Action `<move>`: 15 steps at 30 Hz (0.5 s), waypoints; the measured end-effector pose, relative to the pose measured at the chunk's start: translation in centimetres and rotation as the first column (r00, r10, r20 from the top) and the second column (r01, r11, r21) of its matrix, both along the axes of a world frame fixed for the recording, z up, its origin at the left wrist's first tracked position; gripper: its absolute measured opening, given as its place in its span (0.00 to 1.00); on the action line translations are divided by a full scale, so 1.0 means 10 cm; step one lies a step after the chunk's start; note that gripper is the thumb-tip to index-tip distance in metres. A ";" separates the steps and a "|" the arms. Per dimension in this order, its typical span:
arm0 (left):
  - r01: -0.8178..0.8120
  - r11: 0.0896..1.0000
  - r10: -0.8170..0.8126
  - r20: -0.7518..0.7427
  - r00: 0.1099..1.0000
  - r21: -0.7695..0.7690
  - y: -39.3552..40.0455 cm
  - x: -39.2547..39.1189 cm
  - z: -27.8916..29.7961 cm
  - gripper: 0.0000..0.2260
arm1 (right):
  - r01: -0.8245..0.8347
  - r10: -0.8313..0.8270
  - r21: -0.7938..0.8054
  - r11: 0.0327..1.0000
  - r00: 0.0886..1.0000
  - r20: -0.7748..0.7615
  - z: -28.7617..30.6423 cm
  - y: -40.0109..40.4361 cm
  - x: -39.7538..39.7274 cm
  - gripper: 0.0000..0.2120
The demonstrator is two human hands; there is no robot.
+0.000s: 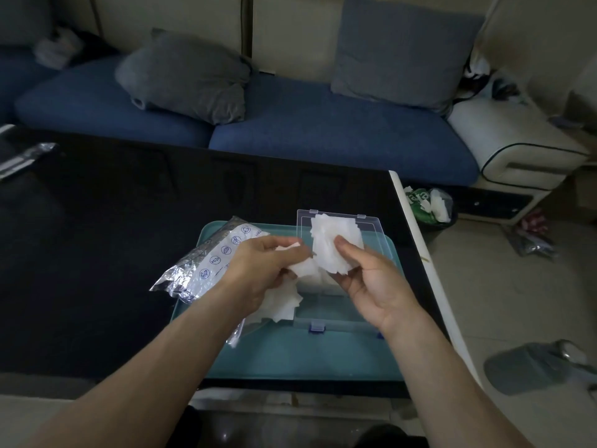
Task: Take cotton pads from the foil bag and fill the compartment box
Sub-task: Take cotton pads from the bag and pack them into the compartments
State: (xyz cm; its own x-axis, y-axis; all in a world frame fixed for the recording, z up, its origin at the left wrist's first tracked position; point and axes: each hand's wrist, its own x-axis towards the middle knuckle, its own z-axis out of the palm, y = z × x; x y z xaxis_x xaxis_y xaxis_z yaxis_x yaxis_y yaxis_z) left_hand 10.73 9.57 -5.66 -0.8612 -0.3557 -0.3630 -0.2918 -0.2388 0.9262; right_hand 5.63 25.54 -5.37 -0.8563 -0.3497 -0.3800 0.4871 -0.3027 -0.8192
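The head view shows both hands above a teal tray (pixel 290 357) that lies on a dark table (pixel 97 253) near its right edge. The right hand (pixel 371 282) holds a thick stack of white cotton pads (pixel 332 244); the thumb presses on the near face of the stack and the other fingers are curled behind it, so the stack stands between thumb and fingers, over the far part of the compartment box (pixel 342 315). The left hand (pixel 261 270) is just to the left of this stack. Its fingers are curled and they pinch some more pads (pixel 302 268) at the fingertips, almost touching the stack of the right hand. Under the left hand lies a loose pile of pads (pixel 281 305) on the tray, beside the left wall of the box. The box is clear plastic with blue latches on the near side, and its lid (pixel 303 221) stands open on the far side. The foil bag (pixel 206 263) lies on the left part of the tray, partly over its edge, with the left wrist above it. Beyond the table there is a blue sofa (pixel 323 130) with grey cushions (pixel 184 79).
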 end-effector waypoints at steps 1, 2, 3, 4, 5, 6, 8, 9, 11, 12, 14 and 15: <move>-0.008 0.997 0.010 0.024 1.000 -0.083 -0.01 0.00 -0.01 0.08 | 0.012 -0.011 -0.019 1.000 1.000 0.020 0.00 0.00 0.00 0.07; -0.011 0.993 0.015 0.037 0.999 -0.120 -0.01 -0.01 -0.02 0.08 | 0.019 -0.018 -0.026 0.999 0.999 0.034 0.00 0.00 0.00 0.08; -0.012 0.994 0.017 0.047 0.999 -0.110 -0.01 -0.01 -0.01 0.08 | 0.025 -0.024 -0.029 0.999 0.999 0.045 0.00 -0.01 0.00 0.10; -0.008 0.997 0.012 0.052 0.999 -0.080 0.00 -0.01 -0.01 0.09 | 0.032 -0.031 -0.029 0.999 0.998 0.053 0.01 -0.01 0.00 0.12; 0.000 1.000 0.002 0.048 0.999 -0.031 0.00 -0.01 0.00 0.10 | 0.039 -0.037 -0.027 0.999 0.998 0.059 0.00 -0.01 0.00 0.14; 0.012 0.999 -0.014 0.032 0.999 0.047 0.01 -0.01 0.02 0.11 | 0.044 -0.043 -0.022 0.999 0.997 0.059 -0.01 -0.01 0.00 0.14; 0.060 0.972 -0.058 -0.012 0.998 0.226 0.05 0.00 0.05 0.13 | 0.043 -0.043 0.006 0.999 0.999 0.034 -0.01 0.00 0.01 0.14; 0.087 0.959 -0.085 -0.019 0.996 0.271 0.05 0.01 0.05 0.14 | 0.040 -0.040 0.028 0.999 0.999 0.009 0.00 0.00 0.01 0.13; 0.117 0.948 -0.120 -0.009 0.993 0.297 0.04 0.01 0.08 0.15 | 0.034 -0.031 0.070 0.997 0.998 -0.048 0.01 0.00 0.01 0.11; 0.132 0.940 -0.136 -0.010 0.991 0.314 0.03 0.00 0.09 0.14 | 0.035 -0.027 0.097 0.995 0.996 -0.079 0.01 0.01 0.01 0.10; 0.186 0.913 -0.192 -0.022 0.981 0.362 0.03 0.00 0.12 0.11 | 0.052 -0.023 0.182 0.982 0.988 -0.155 0.00 0.01 0.02 0.09; 0.231 0.907 -0.235 -0.032 0.972 0.353 0.03 0.01 0.12 0.11 | 0.066 -0.021 0.232 0.970 0.981 -0.193 0.00 0.01 0.02 0.10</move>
State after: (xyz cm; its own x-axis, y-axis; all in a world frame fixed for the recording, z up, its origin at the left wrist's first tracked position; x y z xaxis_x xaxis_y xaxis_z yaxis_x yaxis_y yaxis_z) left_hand 10.82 9.90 -4.42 -0.8993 0.0066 -0.4373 -0.3883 -0.4722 0.7914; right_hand 5.84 25.60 -5.40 -0.9324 -0.2303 -0.2784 0.3087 -0.1071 -0.9451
